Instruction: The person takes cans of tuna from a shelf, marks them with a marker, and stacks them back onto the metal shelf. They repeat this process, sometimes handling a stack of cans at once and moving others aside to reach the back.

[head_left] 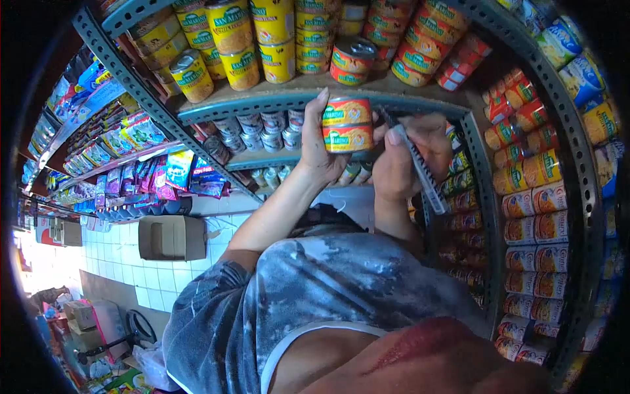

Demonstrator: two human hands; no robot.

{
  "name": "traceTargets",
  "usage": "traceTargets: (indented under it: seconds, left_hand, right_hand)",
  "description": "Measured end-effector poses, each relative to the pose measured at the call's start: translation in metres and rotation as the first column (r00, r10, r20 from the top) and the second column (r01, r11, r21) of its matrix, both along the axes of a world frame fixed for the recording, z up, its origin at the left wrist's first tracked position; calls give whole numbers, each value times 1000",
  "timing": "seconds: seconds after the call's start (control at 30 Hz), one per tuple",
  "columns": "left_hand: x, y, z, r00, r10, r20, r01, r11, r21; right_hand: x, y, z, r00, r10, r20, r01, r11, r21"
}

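Two stacked red and yellow cans (348,125) are held upright by my left hand (319,141), its fingers wrapped round their left side and underneath. To their right, my right hand (410,161) grips a clear pen (422,169) between thumb and fingers. The pen slants, with its dark tip up near the cans and its back end down to the right. Just above the held cans, a similar stack of red cans (352,62) stands on the shelf edge.
A metal shelf (262,105) with yellow cans (234,39) runs across the front. More cans (535,246) fill the right shelves. Packets (125,141) line the left shelf. An open cardboard box (172,238) is on the tiled floor (121,259).
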State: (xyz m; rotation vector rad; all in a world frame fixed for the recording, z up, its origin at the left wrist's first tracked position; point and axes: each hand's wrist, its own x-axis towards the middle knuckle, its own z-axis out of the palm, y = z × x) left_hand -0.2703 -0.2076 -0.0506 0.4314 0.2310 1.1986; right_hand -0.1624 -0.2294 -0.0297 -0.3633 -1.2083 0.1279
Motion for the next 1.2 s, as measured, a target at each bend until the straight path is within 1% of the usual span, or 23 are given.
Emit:
traceTargets:
  seconds: [0.03,0.07,0.1,0.17,0.2,0.23,0.3,0.33,0.4,0.43,0.5,0.53,0.6,0.73,0.8,0.93,1.0,1.03,1.1,1.13,1.2]
  left_hand:
    - [4,-1,-2,999,23,-48,-22,1000,21]
    - [7,-1,-3,1000,-15,-12,16,997,70]
    - [12,-2,-5,999,26,-30,-24,997,71]
    - [19,-3,-6,999,44,-33,-41,997,64]
    - [20,-2,-9,999,21,-31,-19,997,74]
    - [23,-4,-8,997,38,-63,-33,996,87]
    - [29,-1,-14,995,86,-51,-81,993,90]
    - [31,-2,-15,995,87,-57,-82,993,83]
    - [34,-5,-11,993,120,-16,-117,987,107]
    - [36,-6,-10,993,120,-15,-117,987,106]
    - [37,-9,-8,990,143,-16,-139,979,151]
    - [39,-10,-7,989,146,-16,-142,978,150]
    - [41,-12,-6,978,198,-64,-183,965,189]
    - [43,-14,-7,981,187,-49,-176,969,176]
    - [43,-14,-8,981,186,-60,-169,962,214]
    - [45,-14,-6,978,203,-48,-189,959,211]
    - [44,-14,-6,970,231,-71,-211,953,219]
    - [43,-15,-6,969,235,-71,-215,952,218]
    - [42,-15,-6,968,237,-86,-213,951,224]
    - [42,-15,-6,967,240,-87,-216,951,223]
    - [43,-15,-6,965,250,-80,-227,949,218]
  right_hand:
    - [2,-1,1,1000,-4,-7,4,1000,-24]
    - [5,0,4,999,-25,24,25,1000,9]
    - [6,1,5,997,-45,55,42,998,42]
    - [7,1,6,999,-30,-23,31,997,76]
    - [13,4,9,991,-113,69,100,979,177]
    - [11,2,8,997,-78,4,76,982,172]
    - [22,0,0,994,-32,107,16,990,140]
    - [22,-2,-2,994,-29,101,16,991,132]
    - [22,-6,0,998,21,57,-24,998,54]
    - [25,-5,1,998,21,58,-24,998,53]
    - [30,-4,2,980,-47,195,28,995,96]
    - [31,-2,2,980,-44,196,26,995,96]
    - [32,-1,1,975,-94,200,71,990,119]
    - [37,-4,2,972,-115,206,93,989,114]
    - [42,-5,6,921,-205,332,168,976,138]
    - [38,-3,5,932,-216,291,176,971,160]
    - [35,-10,7,944,-148,295,131,988,77]
    - [35,-10,6,945,-144,295,126,989,77]
    - [36,-10,3,953,-103,286,104,994,11]
    - [36,-7,3,953,-100,286,102,995,10]
    - [37,0,2,936,-162,312,130,984,121]
